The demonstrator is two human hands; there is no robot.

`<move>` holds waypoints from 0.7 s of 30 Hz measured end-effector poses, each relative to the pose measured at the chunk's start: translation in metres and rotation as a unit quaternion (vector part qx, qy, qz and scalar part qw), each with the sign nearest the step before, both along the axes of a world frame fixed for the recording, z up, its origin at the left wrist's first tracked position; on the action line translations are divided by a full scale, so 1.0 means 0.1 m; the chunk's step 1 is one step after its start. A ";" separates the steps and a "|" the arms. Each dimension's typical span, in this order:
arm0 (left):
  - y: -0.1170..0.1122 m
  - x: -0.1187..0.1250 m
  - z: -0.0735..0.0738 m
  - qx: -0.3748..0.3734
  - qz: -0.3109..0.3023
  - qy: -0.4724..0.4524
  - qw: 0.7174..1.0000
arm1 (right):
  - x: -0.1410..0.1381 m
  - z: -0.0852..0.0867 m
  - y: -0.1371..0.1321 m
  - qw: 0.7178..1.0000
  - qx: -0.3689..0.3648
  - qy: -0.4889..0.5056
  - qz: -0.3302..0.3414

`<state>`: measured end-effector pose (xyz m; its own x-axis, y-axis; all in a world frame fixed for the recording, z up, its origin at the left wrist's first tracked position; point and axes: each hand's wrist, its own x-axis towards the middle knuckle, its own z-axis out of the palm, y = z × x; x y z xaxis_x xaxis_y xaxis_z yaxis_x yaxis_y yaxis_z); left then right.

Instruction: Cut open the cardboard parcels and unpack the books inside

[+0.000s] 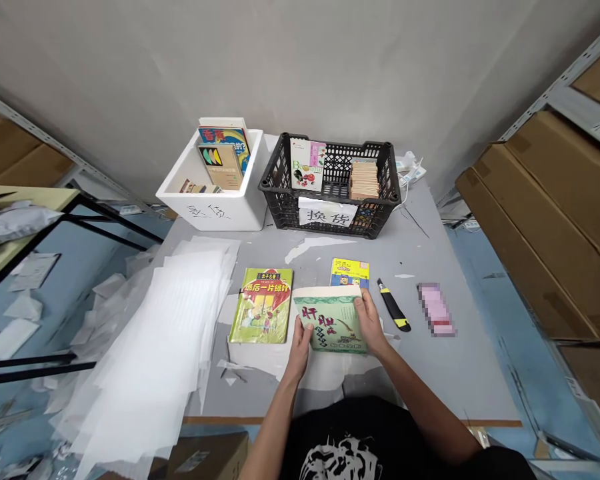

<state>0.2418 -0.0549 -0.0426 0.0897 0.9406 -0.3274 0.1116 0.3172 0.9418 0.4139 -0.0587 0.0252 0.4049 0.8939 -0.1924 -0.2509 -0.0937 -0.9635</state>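
Between both hands I hold a pale green book (336, 328) with dark red characters on its cover, tilted up over the table's front part. My left hand (300, 343) grips its left edge, thumb on the cover. The upper right corner is pinched by my right hand (371, 321), its thumb also on the front. Behind it lies a yellow and blue book (350, 270), its lower part hidden. A green and red picture book (263, 307) lies flat to the left. To the right rests a black and yellow utility knife (394, 307).
A white foam box (210, 210) with books and a black plastic crate (325, 228) with books and a stack of small cards stand at the back. White foam sheets (155, 347) overhang the table's left side. A blurred pink object (437, 309) lies right. Cardboard boxes (535, 220) flank the table.
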 end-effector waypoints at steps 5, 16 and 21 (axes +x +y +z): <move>0.02 0.08 0.14 0.040 -0.047 -0.004 0.998 | 0.11 -0.09 -0.07 1.000 0.014 -0.003 -0.019; 0.24 0.29 1.06 0.237 -0.241 0.270 0.902 | 0.28 -0.31 0.07 0.970 -0.061 0.211 -0.108; 0.37 0.34 1.26 0.171 -0.285 0.152 0.931 | 0.30 -0.28 0.12 0.944 -0.135 0.289 -0.085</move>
